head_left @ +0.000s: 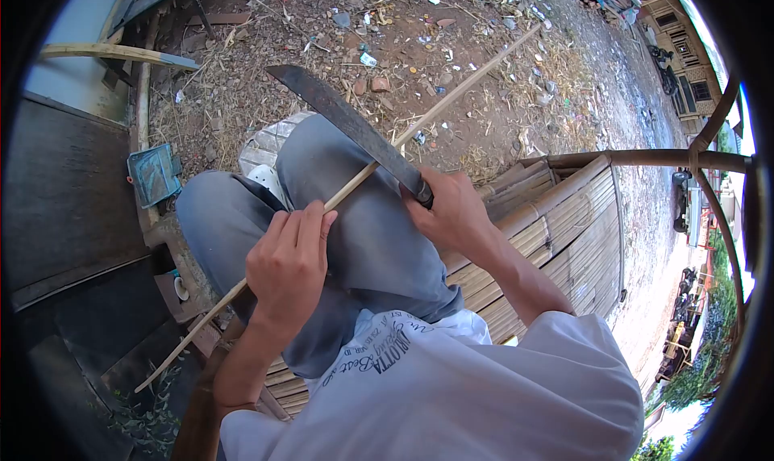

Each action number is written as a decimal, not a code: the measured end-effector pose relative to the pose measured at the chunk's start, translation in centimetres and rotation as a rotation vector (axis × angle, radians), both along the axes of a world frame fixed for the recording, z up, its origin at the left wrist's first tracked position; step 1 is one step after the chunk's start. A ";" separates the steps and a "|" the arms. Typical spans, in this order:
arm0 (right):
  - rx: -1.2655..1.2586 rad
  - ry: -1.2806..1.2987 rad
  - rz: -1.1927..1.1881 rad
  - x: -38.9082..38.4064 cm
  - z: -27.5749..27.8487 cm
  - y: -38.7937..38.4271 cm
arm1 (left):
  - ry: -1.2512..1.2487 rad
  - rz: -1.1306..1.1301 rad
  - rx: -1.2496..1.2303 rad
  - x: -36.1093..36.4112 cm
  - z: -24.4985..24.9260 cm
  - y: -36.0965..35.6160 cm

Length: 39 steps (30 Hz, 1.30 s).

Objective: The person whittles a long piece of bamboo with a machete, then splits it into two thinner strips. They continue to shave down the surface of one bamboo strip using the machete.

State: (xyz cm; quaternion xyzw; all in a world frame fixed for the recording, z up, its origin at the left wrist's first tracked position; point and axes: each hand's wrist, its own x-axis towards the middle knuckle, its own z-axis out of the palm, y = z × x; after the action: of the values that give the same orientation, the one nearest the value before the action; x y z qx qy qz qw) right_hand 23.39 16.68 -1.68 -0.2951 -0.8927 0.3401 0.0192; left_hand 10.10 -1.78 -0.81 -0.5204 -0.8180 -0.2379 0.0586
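Observation:
My left hand (289, 253) is closed around a long, thin strip of pale bamboo (472, 78). The strip slants from the lower left, across my lap, to the upper right over the littered ground. In my right hand (448, 209) is the handle of a machete (339, 116) with a dark, worn blade. The blade points to the upper left and crosses over the strip just above my knee. Both hands are over my grey trousers (355, 243), the left one nearer my body.
I sit on a bamboo-slat bench (564, 227), which extends to my right. A blue plastic basket (155, 176) stands at the left by dark panels (72, 195). Dirt ground with straw and litter (451, 41) lies ahead. Bent bamboo poles (669, 159) rise at the right.

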 end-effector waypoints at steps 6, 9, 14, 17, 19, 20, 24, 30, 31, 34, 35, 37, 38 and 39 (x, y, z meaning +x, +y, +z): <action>0.129 -0.082 -0.018 -0.2 0.1 0.7 | 0.170 -0.020 0.104 -0.1 -1.3 0.0; 0.157 -0.053 -0.105 -0.1 0.1 2.3 | 0.184 -0.027 0.097 0.0 -1.3 -0.2; 0.230 -0.188 -0.553 4.9 -0.8 14.9 | 0.141 0.024 0.047 0.1 -0.9 -1.1; 0.213 -0.146 -0.560 5.6 0.3 13.8 | 0.148 0.024 0.096 0.2 -1.2 -0.9; 0.089 -0.108 -0.415 3.8 1.2 8.7 | 0.167 0.002 0.100 0.2 -1.3 -0.8; 0.017 -0.109 -0.348 2.5 1.9 6.0 | 0.187 -0.011 0.099 0.2 -1.3 -0.8; -0.021 -0.035 -0.057 1.1 0.1 2.1 | 0.151 -0.012 0.085 0.5 -1.1 -0.4; 0.103 -0.112 -0.530 2.3 -1.7 12.8 | 0.196 0.018 0.068 0.3 -1.3 -1.1; 0.159 -0.104 -0.567 3.7 -2.1 15.7 | 0.218 0.015 0.069 0.3 -1.4 -1.3; -0.034 0.117 -0.688 4.7 -2.0 17.2 | 0.232 0.009 0.096 0.2 -1.4 -0.9; -0.302 0.313 -0.756 4.9 -2.2 16.5 | 0.216 0.012 0.103 0.4 -1.4 -1.2; -0.552 0.442 -0.694 3.3 -1.2 12.5 | 0.180 0.015 0.098 0.7 -1.4 -1.4; -0.722 0.559 -0.707 2.5 -0.5 10.6 | 0.153 -0.005 0.114 0.6 -1.3 -1.4; -0.891 0.672 -0.725 1.6 -0.5 9.2 | 0.156 0.019 0.092 0.7 -1.1 -1.6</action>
State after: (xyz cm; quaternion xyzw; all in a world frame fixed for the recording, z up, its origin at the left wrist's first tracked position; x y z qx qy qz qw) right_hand 25.01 25.84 -2.17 -0.4342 -0.4563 0.7222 0.2858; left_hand 10.79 -3.40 -1.89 -0.5265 -0.8040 -0.2333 0.1482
